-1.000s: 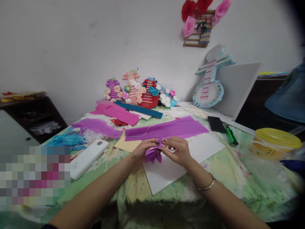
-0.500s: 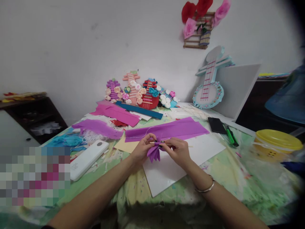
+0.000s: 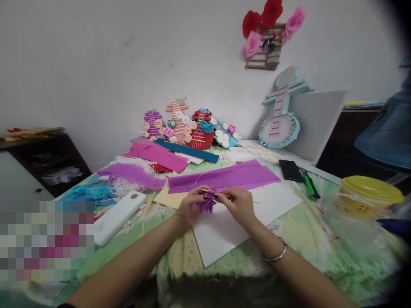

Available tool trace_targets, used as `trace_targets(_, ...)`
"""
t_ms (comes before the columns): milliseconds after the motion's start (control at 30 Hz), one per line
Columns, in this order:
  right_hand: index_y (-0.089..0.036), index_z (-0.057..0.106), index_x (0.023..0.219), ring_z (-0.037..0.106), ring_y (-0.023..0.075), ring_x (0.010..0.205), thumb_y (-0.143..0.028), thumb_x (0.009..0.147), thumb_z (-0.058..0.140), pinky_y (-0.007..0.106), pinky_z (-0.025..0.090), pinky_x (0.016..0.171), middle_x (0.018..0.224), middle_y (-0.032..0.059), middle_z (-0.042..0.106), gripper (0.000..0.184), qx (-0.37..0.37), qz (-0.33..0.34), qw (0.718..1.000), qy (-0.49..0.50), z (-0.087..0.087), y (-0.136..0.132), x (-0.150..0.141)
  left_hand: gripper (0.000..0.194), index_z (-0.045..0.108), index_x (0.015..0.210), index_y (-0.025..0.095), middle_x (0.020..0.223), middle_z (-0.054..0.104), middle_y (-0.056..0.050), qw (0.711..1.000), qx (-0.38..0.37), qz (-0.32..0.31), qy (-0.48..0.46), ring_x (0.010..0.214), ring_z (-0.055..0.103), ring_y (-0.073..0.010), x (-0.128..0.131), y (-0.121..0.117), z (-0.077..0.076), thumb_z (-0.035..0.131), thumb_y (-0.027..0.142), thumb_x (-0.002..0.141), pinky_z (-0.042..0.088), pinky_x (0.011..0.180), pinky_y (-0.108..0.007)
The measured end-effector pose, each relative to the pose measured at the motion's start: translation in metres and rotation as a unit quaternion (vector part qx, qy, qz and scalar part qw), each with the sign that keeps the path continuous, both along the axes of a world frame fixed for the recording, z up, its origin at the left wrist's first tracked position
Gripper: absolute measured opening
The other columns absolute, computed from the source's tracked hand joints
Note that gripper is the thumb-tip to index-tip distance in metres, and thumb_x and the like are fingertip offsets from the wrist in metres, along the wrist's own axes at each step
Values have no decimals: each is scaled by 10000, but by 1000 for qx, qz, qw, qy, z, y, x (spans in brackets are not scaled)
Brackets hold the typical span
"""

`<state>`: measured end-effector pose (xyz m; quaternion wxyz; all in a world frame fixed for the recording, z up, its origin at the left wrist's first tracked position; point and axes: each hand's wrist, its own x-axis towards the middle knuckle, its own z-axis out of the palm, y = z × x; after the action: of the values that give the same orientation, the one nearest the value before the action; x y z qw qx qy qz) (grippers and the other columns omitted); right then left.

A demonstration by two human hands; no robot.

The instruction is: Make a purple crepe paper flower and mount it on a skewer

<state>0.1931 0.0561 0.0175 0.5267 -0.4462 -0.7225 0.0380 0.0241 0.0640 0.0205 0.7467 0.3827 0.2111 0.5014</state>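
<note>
Pleated purple paper point(image 3: 206, 206) is held in the gap between both hands, its fan spread just below the fingertips, above the near-left part of a white board point(image 3: 221, 239). Its gathered upper end is pinched by the left hand point(image 3: 189, 208), fingers closed on it from the left side; the same end is gripped by thumb and forefinger of the right hand point(image 3: 238, 203), from the right. A thin stick point(image 3: 257, 202) is run crosswise at the gathered end, one tip seen above the left fingers, the other beyond the right hand. A flat purple strip point(image 3: 237, 174) is laid just behind the hands, with white thread point(image 3: 196, 181) looped over it.

Containers: a yellow tub point(image 3: 359, 208) is stood at the right, closed by a yellow lid point(image 3: 374, 189); contents can't be made out. In the dark cabinet point(image 3: 75, 159) at left, white papers point(image 3: 62, 175) are stacked on a shelf; other items are lost in shadow.

The stick's middle is covered by the right hand, and the exact contact at the pinch is too small to read. The lower-left corner is pixelated. A blue object point(image 3: 387, 128) is cut off at the right edge.
</note>
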Motion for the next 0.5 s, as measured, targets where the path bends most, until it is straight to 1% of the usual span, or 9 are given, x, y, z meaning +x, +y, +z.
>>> trace_targets(100,-158,647,609,498,106,502,-400,780,662,217,335,512,553,21,621,297,-10,-3,1000,-4,-2,1,-2,167,612,751,132,678,631,-20,999,29,28,35,622,607,-141,4,0,-1,714,126,618,421,508,-214)
trace_targets(167,-155,618,594,480,104,498,-402,781,655,215,321,506,543,18,600,311,-20,-4,1000,-10,-2,2,-2,197,590,716,132,636,609,-5,997,37,46,59,573,582,-118,6,1,-2,751,132,603,355,441,-187)
trace_targets(233,-154,596,589,467,104,498,-396,781,650,212,312,500,541,17,585,313,-33,-3,999,-10,-3,2,-3,229,582,708,133,626,602,5,995,39,57,67,559,569,-104,7,2,-3,771,117,580,343,436,-179)
trace_targets(400,-162,548,566,438,102,492,-397,774,645,209,304,493,522,1,544,328,-54,10,998,7,-3,3,-3,232,587,719,140,644,599,18,994,57,68,62,547,545,-86,7,2,-4,770,111,579,377,477,-190)
trace_targets(500,-167,529,559,423,101,489,-401,770,642,209,303,488,512,-7,521,335,-60,18,998,20,-4,3,-3,233,586,707,144,648,606,19,994,47,78,58,561,549,-85,8,1,-3,770,106,570,378,486,-186)
